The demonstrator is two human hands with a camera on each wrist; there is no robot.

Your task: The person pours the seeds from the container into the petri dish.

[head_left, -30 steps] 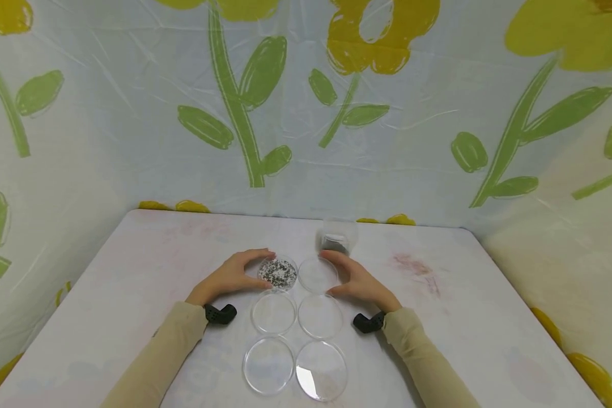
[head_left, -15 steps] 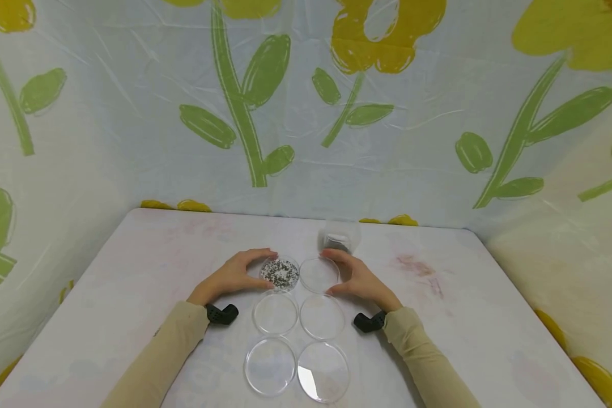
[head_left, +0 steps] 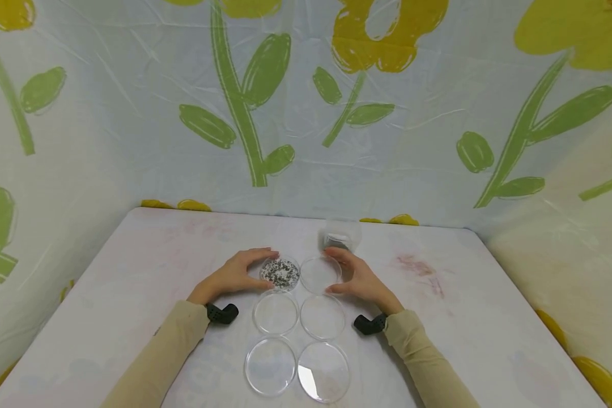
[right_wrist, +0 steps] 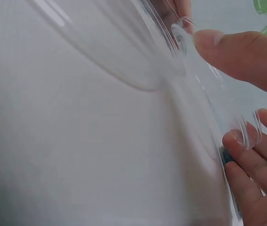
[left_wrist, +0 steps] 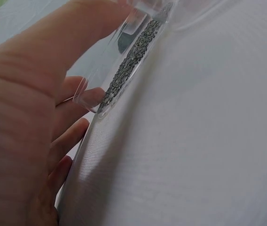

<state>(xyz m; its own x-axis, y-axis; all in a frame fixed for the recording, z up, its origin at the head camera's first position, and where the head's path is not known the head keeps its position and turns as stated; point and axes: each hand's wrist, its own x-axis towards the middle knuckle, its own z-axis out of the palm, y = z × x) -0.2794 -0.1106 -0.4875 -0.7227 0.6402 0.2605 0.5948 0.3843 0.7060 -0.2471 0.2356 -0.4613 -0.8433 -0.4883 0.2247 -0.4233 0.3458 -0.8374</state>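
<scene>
My left hand (head_left: 237, 273) holds a clear petri dish (head_left: 280, 273) by its edge, thumb at the near side and fingers at the far side. Dark, seed-like grains are scattered over that dish; in the left wrist view the grains (left_wrist: 131, 61) form a dense layer along its bottom. Beside it, my right hand (head_left: 359, 279) grips the rim of a second clear petri dish (head_left: 320, 274), which shows nothing inside. The right wrist view shows the thumb (right_wrist: 218, 44) against one side of this dish and the fingers round the other.
Closer to me are a left dish (head_left: 275, 313) and a right dish (head_left: 322, 317), both clear. Nearest are another left dish (head_left: 270, 366) and a right dish (head_left: 323, 372) with a bright reflection. Behind the right hand stands a see-through container (head_left: 339, 237) with dark contents.
My right hand's fingertips have shifted very slightly along the rim of its dish. The left hand keeps its hold, and the view has drifted a little.
</scene>
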